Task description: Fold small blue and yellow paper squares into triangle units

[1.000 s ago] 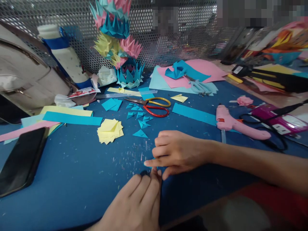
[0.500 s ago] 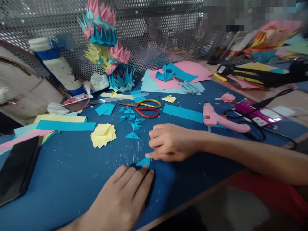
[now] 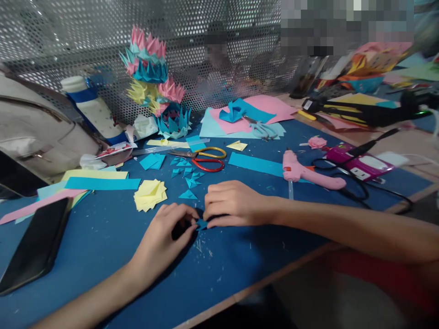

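Between my two hands, low over the blue table (image 3: 240, 278), is a small folded piece of blue paper (image 3: 201, 224). My left hand (image 3: 168, 230) pinches its left end between thumb and fingers. The fingers of my right hand (image 3: 236, 203) close on its right end and partly cover it. Just beyond, several folded blue paper triangles (image 3: 188, 194) lie in a loose group. A stack of yellow paper squares (image 3: 150, 195) is left of them. Scissors with one yellow and one red handle loop (image 3: 209, 165) lie behind the triangles.
A pink glue gun (image 3: 308, 175) and a purple power strip (image 3: 356, 161) with cables lie at right. A black phone (image 3: 37, 242) and paper strips (image 3: 103, 183) are at left. Behind stand a bottle (image 3: 94, 109) and a tower of folded paper (image 3: 149, 68).
My left hand has turned from lying flat on the table to pinching the blue paper. The paper is lifted and folded smaller. My right hand has closed in on it.
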Demonstrator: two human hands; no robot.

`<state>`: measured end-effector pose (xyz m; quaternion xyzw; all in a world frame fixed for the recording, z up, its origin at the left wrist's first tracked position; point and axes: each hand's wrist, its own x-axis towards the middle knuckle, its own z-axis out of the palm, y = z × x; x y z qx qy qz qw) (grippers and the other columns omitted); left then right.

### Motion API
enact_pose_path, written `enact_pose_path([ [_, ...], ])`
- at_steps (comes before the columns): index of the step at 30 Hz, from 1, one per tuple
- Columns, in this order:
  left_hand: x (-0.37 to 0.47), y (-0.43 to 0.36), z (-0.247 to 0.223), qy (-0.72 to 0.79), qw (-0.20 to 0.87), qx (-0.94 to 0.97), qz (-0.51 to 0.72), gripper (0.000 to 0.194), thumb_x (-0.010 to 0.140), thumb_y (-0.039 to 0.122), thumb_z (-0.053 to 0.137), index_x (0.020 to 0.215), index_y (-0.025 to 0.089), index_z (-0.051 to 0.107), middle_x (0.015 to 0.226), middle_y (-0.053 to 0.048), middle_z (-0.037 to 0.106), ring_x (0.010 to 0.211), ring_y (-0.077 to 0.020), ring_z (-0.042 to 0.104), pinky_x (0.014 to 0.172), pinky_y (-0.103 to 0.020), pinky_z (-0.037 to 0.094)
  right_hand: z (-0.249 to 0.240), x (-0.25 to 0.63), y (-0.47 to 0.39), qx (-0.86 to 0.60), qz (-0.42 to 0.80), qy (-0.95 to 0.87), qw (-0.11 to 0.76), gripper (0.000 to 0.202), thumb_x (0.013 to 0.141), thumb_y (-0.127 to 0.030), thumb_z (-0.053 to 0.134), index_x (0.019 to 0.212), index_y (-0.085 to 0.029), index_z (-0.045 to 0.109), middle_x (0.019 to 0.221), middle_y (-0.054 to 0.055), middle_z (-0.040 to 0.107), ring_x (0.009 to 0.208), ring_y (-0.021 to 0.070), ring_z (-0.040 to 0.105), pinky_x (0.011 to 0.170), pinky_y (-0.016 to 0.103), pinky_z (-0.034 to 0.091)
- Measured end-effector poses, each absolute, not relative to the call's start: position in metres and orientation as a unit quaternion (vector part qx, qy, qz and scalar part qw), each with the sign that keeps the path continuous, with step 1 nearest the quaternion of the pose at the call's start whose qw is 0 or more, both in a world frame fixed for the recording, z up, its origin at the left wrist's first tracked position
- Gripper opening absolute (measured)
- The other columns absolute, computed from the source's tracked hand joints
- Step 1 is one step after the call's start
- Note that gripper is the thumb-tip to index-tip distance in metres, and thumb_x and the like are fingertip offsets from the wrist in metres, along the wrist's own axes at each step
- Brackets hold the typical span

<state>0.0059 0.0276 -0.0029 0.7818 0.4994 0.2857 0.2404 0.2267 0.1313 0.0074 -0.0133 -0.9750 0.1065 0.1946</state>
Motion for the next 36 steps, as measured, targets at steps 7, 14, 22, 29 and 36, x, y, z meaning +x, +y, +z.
enact_pose_path([
  [7, 0.013, 0.025, 0.001, 0.517, 0.268, 0.76, 0.29, 0.013, 0.089, 0.013, 0.051, 0.095, 0.023, 0.056, 0.08, 0.003, 0.064, 0.074, -0.0148, 0.059, 0.069, -0.028, 0.044, 0.008, 0.222, 0.125, -0.059, 0.233, -0.95, 0.198, 0.016, 0.096, -0.031, 0.063, 0.088, -0.017, 0.065, 0.078, 0.0, 0.063, 0.077, 0.0137, 0.051, 0.069, 0.025, 0.038],
  [14, 0.012, 0.025, 0.008, 0.516, 0.233, 0.783, 0.256, 0.015, 0.096, 0.02, 0.049, 0.086, 0.021, 0.06, 0.09, -0.001, 0.064, 0.086, -0.019, 0.057, 0.077, -0.034, 0.038, 0.007, 0.218, 0.118, -0.155, 0.301, -0.931, 0.139, 0.01, 0.091, -0.024, 0.066, 0.084, -0.017, 0.068, 0.074, -0.001, 0.063, 0.078, 0.013, 0.053, 0.071, 0.025, 0.039],
  [22, 0.012, 0.024, 0.005, 0.529, 0.188, 0.794, 0.232, 0.009, 0.093, 0.021, 0.062, 0.085, 0.021, 0.059, 0.088, 0.002, 0.063, 0.083, -0.0178, 0.059, 0.074, -0.033, 0.032, 0.004, 0.216, 0.114, -0.153, 0.293, -0.931, 0.154, 0.006, 0.087, -0.016, 0.067, 0.091, -0.019, 0.07, 0.078, -0.002, 0.065, 0.081, 0.0131, 0.054, 0.072, 0.025, 0.04],
  [29, 0.013, 0.016, 0.006, 0.514, 0.144, 0.816, 0.224, 0.011, 0.093, 0.014, 0.061, 0.084, 0.021, 0.059, 0.088, 0.003, 0.062, 0.082, -0.0172, 0.055, 0.074, -0.034, 0.029, 0.0, 0.221, 0.119, -0.041, 0.173, -0.965, 0.193, 0.018, 0.1, -0.024, 0.053, 0.089, -0.019, 0.067, 0.085, 0.0, 0.065, 0.078, 0.0137, 0.049, 0.07, 0.027, 0.035],
  [36, 0.012, 0.005, 0.004, 0.443, -0.031, 0.873, 0.202, 0.03, 0.104, 0.015, 0.044, 0.079, 0.017, 0.059, 0.078, -0.002, 0.06, 0.073, -0.0201, 0.043, 0.069, -0.038, 0.026, 0.003, 0.223, 0.121, 0.025, -0.027, -0.978, 0.206, 0.032, 0.106, -0.025, 0.042, 0.082, -0.022, 0.064, 0.083, -0.001, 0.063, 0.074, 0.0158, 0.041, 0.062, 0.032, 0.024],
])
